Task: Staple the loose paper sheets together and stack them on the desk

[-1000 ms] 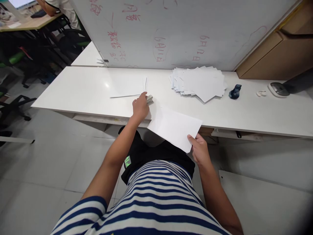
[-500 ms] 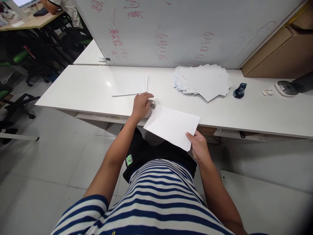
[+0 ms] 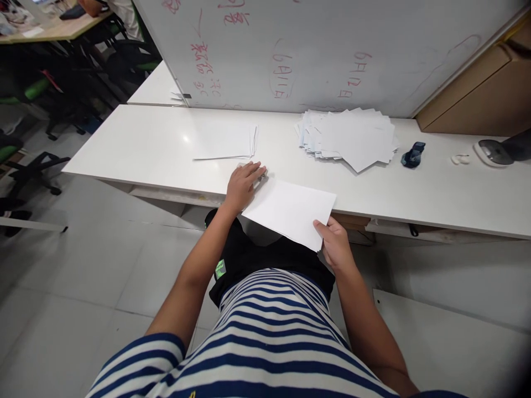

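My right hand (image 3: 337,243) pinches the near right corner of a thin stack of white paper (image 3: 290,207), thumb on top. The stack reaches over the front edge of the white table. At its far left corner, my left hand (image 3: 241,188) lies over a stapler, palm down with the fingers forward. Only a bit of the stapler's metal end (image 3: 264,174) shows beside the fingertips; the rest is hidden under the hand. Just beyond the left hand, a few loose white sheets (image 3: 226,142) lie on the table.
A large uneven pile of paper (image 3: 352,138) lies against the whiteboard (image 3: 315,50). To its right are a dark blue tape dispenser (image 3: 413,155), a small white object (image 3: 460,159) and a mouse-like device (image 3: 493,153). A cardboard box (image 3: 468,91) stands at the back right.
My left hand has moved slightly right and come down over the stapler, covering most of it. The paper stack has shifted slightly left toward it, still in my right hand.
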### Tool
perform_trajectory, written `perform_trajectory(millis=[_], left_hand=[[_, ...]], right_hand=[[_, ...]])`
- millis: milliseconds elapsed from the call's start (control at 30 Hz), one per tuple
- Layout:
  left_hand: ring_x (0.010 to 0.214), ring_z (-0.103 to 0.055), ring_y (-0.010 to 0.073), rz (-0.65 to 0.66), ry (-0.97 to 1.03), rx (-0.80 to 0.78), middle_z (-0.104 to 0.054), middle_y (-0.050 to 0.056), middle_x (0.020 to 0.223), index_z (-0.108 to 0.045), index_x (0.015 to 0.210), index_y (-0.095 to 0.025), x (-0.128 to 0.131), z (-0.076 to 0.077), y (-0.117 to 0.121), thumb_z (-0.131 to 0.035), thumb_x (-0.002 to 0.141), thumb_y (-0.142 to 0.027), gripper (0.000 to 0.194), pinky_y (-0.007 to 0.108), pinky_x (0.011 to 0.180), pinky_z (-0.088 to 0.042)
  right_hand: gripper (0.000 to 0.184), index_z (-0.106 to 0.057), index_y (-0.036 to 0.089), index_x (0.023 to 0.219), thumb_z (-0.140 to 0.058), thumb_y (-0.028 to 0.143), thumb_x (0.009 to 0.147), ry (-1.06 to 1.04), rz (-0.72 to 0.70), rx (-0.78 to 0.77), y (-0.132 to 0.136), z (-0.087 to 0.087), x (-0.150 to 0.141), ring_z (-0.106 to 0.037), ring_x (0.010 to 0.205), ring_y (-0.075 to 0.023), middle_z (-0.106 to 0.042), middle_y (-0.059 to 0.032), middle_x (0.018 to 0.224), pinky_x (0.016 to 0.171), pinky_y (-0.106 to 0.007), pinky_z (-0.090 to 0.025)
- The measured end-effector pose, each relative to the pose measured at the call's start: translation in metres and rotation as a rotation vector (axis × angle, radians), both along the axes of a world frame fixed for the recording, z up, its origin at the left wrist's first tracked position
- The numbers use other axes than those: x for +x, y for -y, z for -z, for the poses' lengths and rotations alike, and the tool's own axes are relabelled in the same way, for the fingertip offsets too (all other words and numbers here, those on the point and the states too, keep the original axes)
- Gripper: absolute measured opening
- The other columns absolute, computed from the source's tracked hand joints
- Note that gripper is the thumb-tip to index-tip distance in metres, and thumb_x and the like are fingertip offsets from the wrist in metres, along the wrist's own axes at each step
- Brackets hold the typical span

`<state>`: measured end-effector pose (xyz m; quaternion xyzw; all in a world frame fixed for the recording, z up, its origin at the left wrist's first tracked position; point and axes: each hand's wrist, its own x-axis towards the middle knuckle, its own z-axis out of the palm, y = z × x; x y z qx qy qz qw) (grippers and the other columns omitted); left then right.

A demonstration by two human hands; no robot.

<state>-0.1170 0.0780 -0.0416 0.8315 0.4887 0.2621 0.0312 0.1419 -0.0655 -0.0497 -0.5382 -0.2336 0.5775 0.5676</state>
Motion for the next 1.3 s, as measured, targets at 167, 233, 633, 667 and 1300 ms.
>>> perform_trajectory(millis=[167,233,633,667,1300], left_hand=[[0.141,-0.044,0.0225,0.033,-0.044,-0.078,-0.053,0.003,0.147,-0.055,0.139,-0.030,-0.005,-0.011,-0.001,-0.040,0.092,-0.004,0.056,0.047,0.112,-0.039],[0.140,-0.045,0.0230,0.032,-0.063,-0.092,-0.053,0.003,0.147,-0.055,0.139,-0.030,-0.004,-0.016,0.001,-0.040,0.092,-0.004,0.056,0.046,0.111,-0.040],[0.140,-0.044,0.0216,-0.026,-0.118,-0.132,-0.054,-0.001,0.146,-0.057,0.137,-0.034,0.003,-0.025,0.008,-0.037,0.088,0.000,0.063,0.046,0.111,-0.035],[0.140,-0.044,0.0217,-0.026,-0.117,-0.135,-0.054,-0.001,0.146,-0.057,0.137,-0.034,0.004,-0.025,0.008,-0.037,0.088,0.000,0.063,0.046,0.111,-0.035],[0.143,-0.040,0.0213,-0.083,-0.104,-0.165,-0.053,-0.001,0.147,-0.054,0.137,-0.038,0.012,-0.023,0.013,-0.038,0.089,-0.003,0.062,0.051,0.120,-0.018]], right_hand=[[0.045,-0.072,0.021,0.103,-0.085,0.039,0.065,-0.014,0.004,-0.004,0.001,0.002,-0.002,-0.072,0.092,-0.0226,-0.076,-0.0051,0.108,0.092,-0.039,-0.056],[0.044,-0.071,0.021,0.103,-0.085,0.039,0.066,-0.006,0.002,-0.002,0.001,0.003,-0.003,-0.072,0.093,-0.0229,-0.076,-0.0052,0.108,0.092,-0.040,-0.056],[0.042,-0.071,0.020,0.103,-0.083,0.039,0.067,0.018,0.010,0.003,0.002,0.004,-0.003,-0.071,0.096,-0.0240,-0.076,-0.0054,0.108,0.094,-0.042,-0.055],[0.042,-0.071,0.020,0.103,-0.083,0.039,0.067,0.015,0.011,0.002,0.002,0.005,-0.003,-0.071,0.096,-0.0238,-0.076,-0.0054,0.108,0.094,-0.041,-0.055],[0.040,-0.070,0.021,0.105,-0.081,0.039,0.071,0.031,-0.004,0.018,0.004,0.004,-0.004,-0.071,0.098,-0.0248,-0.076,-0.0056,0.106,0.092,-0.041,-0.054]])
